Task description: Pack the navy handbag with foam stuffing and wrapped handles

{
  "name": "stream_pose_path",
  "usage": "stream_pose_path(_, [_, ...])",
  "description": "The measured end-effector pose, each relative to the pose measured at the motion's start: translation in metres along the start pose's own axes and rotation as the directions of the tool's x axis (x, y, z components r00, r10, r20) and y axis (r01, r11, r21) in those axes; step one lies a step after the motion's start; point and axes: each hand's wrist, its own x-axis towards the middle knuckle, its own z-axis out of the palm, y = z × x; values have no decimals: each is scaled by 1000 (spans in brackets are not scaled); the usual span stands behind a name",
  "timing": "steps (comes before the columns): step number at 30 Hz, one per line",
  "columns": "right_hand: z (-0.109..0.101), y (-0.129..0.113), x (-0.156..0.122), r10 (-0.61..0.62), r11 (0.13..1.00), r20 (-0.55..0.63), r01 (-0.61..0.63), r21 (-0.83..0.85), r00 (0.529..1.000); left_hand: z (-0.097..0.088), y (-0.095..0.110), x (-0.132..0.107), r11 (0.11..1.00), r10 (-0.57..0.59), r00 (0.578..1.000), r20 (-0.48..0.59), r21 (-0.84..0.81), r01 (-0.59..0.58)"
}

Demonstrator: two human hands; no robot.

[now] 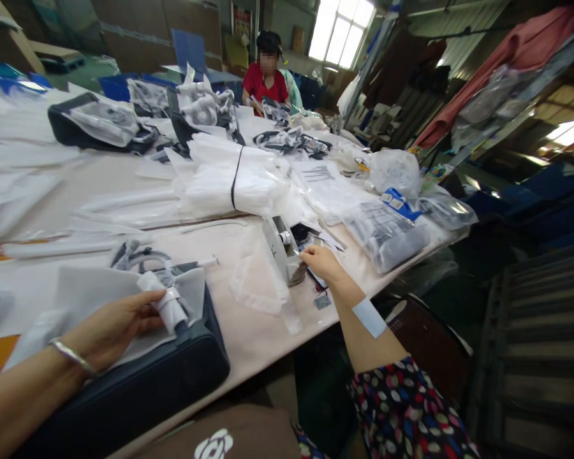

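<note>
At the lower left, my left hand is closed around a bag handle wrapped in white sheeting. The handle belongs to a dark blue-grey bag lying at the table's near edge, with a white sheet partly over it. My right hand reaches to a grey tape dispenser near the middle. Its thumb and forefinger pinch at the dispenser's front end, where a thin shiny bit of tape shows. A strip of white paper or tape is stuck on my right forearm.
A stack of white sheets with a black band lies behind the dispenser. Plastic-wrapped goods sit at the right edge. More dark bags stand farther back. Across the table is a person in red. A brown chair stands at the right.
</note>
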Motion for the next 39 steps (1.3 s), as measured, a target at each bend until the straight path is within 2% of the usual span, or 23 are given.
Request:
stream_pose_path(4, [-6, -3, -12, 34, 987, -9, -33, 155, 999, -2, -1, -2, 1000, -5, 1000, 2, 3, 5])
stream_pose_path(7, [-8, 4, -29, 125, 934, 100, -151, 324, 987, -3, -3, -1, 1000, 6, 1000, 2, 10, -6])
stream_pose_path(9, [-4, 12, -39, 172, 900, 147, -216, 378, 974, -4, -4, 0, 1000, 5, 1000, 1, 14, -5])
stream_pose_path(11, [3, 21, -45, 183, 905, 113, -212, 369, 977, -4, -4, 2, 1000, -7, 1000, -3, 20, 7])
stream_pose_path(15, [20, 35, -51, 145, 947, -57, -121, 297, 988, -5, -3, 5, 999, -29, 1000, 3, 23, 29])
stream_pose_path(17, [29, 39, -61, 125, 964, -82, -102, 244, 989, -5, -4, 5, 1000, -6, 1000, 17, 15, 6])
stream_pose_path(21, [51, 33, -90, 77, 959, 76, -95, 266, 994, -9, -9, 6, 998, 55, 998, 22, -21, -54])
stream_pose_path(23, [61, 18, -99, -52, 933, 194, -22, 360, 980, -11, -10, 9, 997, 75, 996, 47, -39, -73])
stream_pose_path(25, [71, -8, -98, -216, 909, 296, 81, 409, 930, -12, -10, 11, 996, 75, 996, 40, -59, -73])
stream_pose_path(27, [84, -39, -90, -372, 880, 349, 208, 427, 860, -12, -10, 11, 995, 71, 997, 29, -70, -69])
stream_pose_path(31, [117, -95, -62, -612, 773, 400, 409, 485, 682, -11, -10, 8, 993, 83, 996, 38, -88, -80])
stream_pose_path(33, [134, -114, -50, -677, 730, 441, 459, 507, 589, -10, -10, 7, 992, 94, 995, 45, -94, -89])
stream_pose_path(35, [147, -127, -41, -701, 713, 489, 490, 502, 519, -11, -10, 8, 991, 101, 993, 56, -97, -95])
stream_pose_path(39, [158, -142, -30, -695, 708, 566, 564, 425, 444, -12, -10, 11, 991, 102, 994, 46, -89, -97])
